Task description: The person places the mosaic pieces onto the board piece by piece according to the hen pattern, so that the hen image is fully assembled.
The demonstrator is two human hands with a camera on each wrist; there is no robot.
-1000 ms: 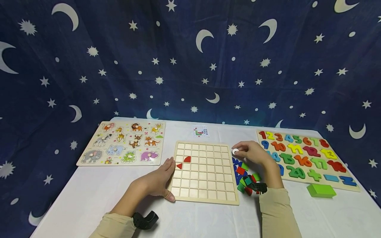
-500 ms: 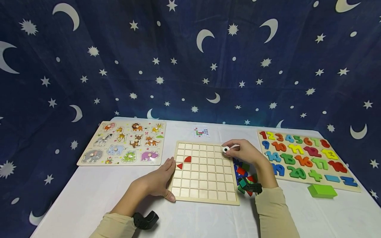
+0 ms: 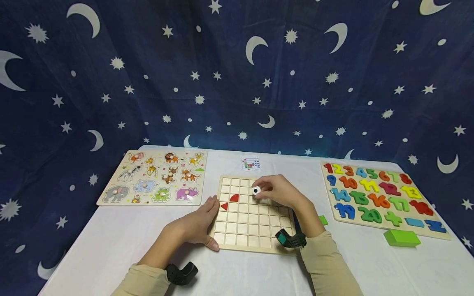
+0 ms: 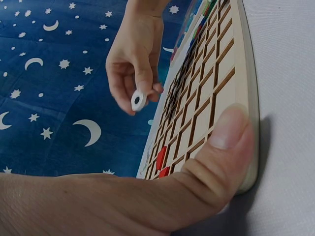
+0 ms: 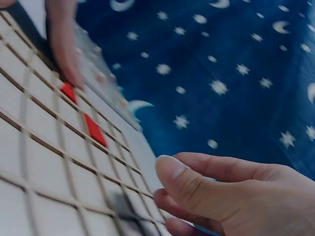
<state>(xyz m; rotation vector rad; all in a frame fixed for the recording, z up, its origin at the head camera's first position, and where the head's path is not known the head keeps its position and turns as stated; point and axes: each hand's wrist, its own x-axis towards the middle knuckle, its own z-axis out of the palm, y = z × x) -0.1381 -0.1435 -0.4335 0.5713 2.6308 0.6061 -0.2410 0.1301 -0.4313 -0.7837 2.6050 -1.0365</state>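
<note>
- Pinching the white piece (image 3: 256, 190) with black dot, the right hand (image 3: 272, 190) has its grip between thumb and fingers; this piece is above the far half of the grid board (image 3: 242, 228), to the right of the red pieces (image 3: 234, 198).
- In the left wrist view, the piece appears raised apart from the squares.
- The left hand (image 3: 203, 222) has its grip released: it lies with extended fingers along the left edge of the grid board, and its thumb rests at the near left corner.
- Beyond the far edge lies the picture card (image 3: 251, 163), separated by a narrow band of the white surface (image 3: 255, 277).
- The animal board (image 3: 203, 181) stays near on the left side, and the left fingertips are between the two boards.
- On the right side, there is wider room up to the number board (image 3: 353, 220); a green piece (image 3: 323, 220) lies in this gap, partly behind the right forearm.
- The green block (image 3: 401, 238) is just beside the near edge of the number board.
- Before the near edge of the grid board, a broad stretch of white cloth extends.
</note>
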